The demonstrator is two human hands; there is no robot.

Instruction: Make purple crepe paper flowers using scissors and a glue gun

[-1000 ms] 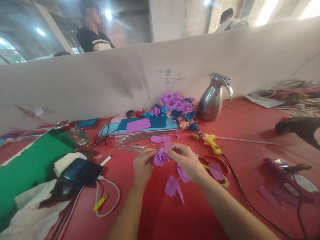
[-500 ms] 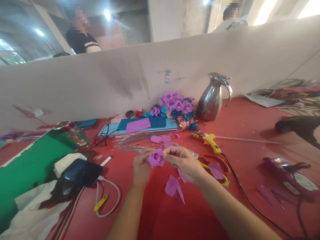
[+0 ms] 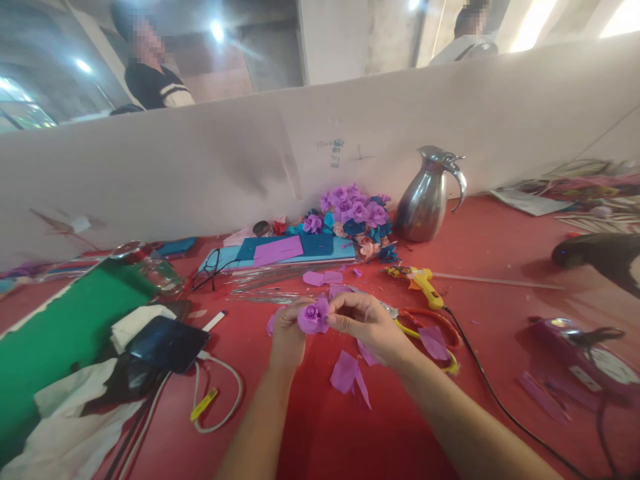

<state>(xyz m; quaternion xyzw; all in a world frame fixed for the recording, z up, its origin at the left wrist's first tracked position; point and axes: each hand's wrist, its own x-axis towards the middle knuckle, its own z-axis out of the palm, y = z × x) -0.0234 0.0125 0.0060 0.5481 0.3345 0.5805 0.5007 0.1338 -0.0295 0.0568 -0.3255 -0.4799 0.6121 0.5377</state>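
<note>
A purple paper rose (image 3: 312, 316) faces me at the middle of the red table, its petals curled round a tight centre. My left hand (image 3: 288, 333) is closed on it from the left, at its base. From the right, my right hand (image 3: 365, 323) pinches the outer edge of a petal between thumb and fingers. Cut purple paper pieces (image 3: 345, 372) lie just below the hands, and more petals (image 3: 323, 277) lie beyond them. Scissors with red and yellow handles (image 3: 453, 333) rest partly behind my right hand. A yellow glue gun (image 3: 425, 288) lies to the right.
A bunch of finished paper flowers (image 3: 355, 213) and a steel jug (image 3: 425, 197) stand by the partition. Paper sheets (image 3: 320, 245), glasses (image 3: 213, 270) and thin wires lie ahead. A phone (image 3: 167, 343) with a white cable is at left, a purple device (image 3: 583, 357) at right.
The rose has turned slightly between my hands, and my left fingers have shifted a little. My right hand keeps its pinch at the petal's edge. The camera view has moved slightly.
</note>
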